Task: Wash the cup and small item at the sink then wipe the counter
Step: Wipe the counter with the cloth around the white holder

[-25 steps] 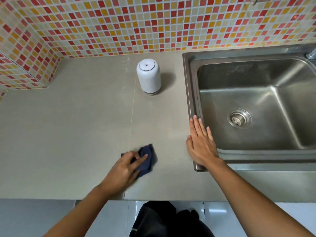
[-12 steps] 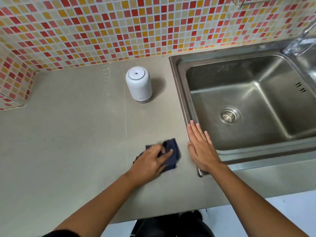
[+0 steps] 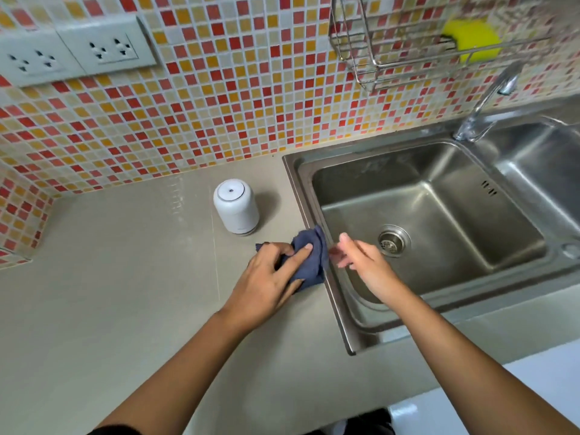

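Observation:
A dark blue cloth (image 3: 309,257) lies bunched on the grey counter (image 3: 125,293), right against the left rim of the steel sink (image 3: 332,277). My left hand (image 3: 270,277) grips the cloth with curled fingers. My right hand (image 3: 361,262) hovers over the sink's left edge, fingers loosely extended toward the cloth and blurred by motion. A white cylindrical cup-like container (image 3: 236,207) stands upright on the counter just behind the cloth.
The sink basin holds only its drain (image 3: 394,241). A tap (image 3: 483,105) rises at the back right. A wire rack (image 3: 376,48) on the mosaic-tiled wall holds a yellow sponge (image 3: 474,39). Wall sockets (image 3: 72,51) sit at upper left.
My left hand has slid the cloth rightward across the counter to the sink rim. My right hand has lifted off the rim and moved over the basin. The view tilted up.

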A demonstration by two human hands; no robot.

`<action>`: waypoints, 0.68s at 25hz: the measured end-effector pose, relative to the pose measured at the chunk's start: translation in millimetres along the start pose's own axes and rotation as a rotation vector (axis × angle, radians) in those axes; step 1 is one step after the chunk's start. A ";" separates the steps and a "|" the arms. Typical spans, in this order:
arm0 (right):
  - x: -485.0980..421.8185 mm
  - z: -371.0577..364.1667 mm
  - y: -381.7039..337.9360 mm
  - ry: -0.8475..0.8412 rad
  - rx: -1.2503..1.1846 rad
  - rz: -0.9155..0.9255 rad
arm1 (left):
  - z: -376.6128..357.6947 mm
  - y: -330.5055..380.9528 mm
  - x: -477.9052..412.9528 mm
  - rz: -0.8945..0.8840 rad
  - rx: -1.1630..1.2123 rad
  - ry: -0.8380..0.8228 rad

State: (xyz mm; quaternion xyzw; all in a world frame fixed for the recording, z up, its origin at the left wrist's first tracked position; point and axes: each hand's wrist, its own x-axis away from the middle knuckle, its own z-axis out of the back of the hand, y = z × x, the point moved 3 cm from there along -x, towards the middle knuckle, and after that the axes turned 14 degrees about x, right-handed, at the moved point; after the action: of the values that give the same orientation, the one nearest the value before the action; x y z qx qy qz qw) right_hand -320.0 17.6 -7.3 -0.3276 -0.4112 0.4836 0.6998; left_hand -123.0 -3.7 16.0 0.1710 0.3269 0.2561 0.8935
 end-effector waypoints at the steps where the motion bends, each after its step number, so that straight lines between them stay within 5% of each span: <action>1: -1.3 13.0 -11.8 -0.005 -0.018 0.012 | -2.2 1.3 -14.5 -0.019 0.011 0.018; 12: -42.2 156.0 -52.4 -0.041 0.054 0.279 | -71.1 46.7 -146.1 -0.105 -0.054 0.141; 17: -66.5 201.8 -66.5 -0.094 0.128 0.443 | -83.4 55.3 -177.9 0.345 0.311 0.406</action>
State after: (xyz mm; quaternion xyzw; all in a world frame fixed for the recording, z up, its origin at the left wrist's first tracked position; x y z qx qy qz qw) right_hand -485.9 -54.2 122.7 -0.3421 -0.3300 0.6649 0.5762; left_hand -314.7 -48.7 69.9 0.3042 0.5001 0.3797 0.7164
